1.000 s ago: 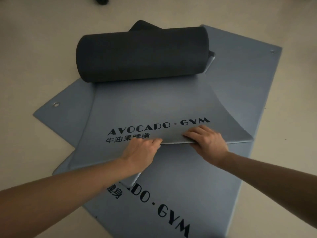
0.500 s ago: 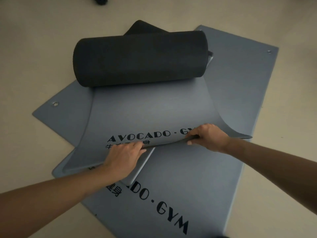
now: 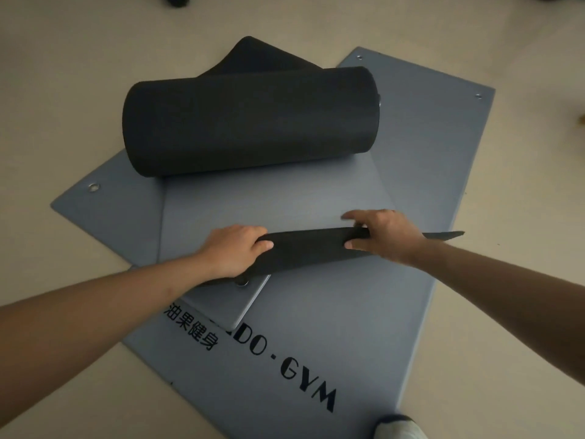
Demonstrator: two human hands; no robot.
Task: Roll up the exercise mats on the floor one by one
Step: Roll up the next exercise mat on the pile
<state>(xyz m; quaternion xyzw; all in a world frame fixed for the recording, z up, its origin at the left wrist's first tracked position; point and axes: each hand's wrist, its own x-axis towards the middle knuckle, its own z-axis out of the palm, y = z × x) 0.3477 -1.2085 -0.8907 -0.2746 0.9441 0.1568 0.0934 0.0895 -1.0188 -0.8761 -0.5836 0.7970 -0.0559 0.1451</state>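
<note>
A grey mat (image 3: pixel 272 201) lies on top of other flat grey mats. Its near edge (image 3: pixel 310 245) is folded up and over, showing the black underside. My left hand (image 3: pixel 235 248) grips that folded edge at its left part, my right hand (image 3: pixel 384 234) grips it at the right. A thick, rolled black-sided mat (image 3: pixel 250 122) rests across the far end of the same pile. Beneath lies a long grey mat (image 3: pixel 316 337) printed with black "GYM" lettering and Chinese characters. A third grey mat (image 3: pixel 107 198) with a metal eyelet sticks out to the left.
Beige floor (image 3: pixel 63 74) surrounds the pile. A grey-socked foot (image 3: pixel 399 427) stands at the bottom edge on the long mat's near corner. A dark object (image 3: pixel 177 0) sits at the top edge of the floor.
Both hands lifted the top mat's near edge and folded it away from me. The "AVOCADO · GYM" print is now hidden and the black underside shows. The view shifted closer.
</note>
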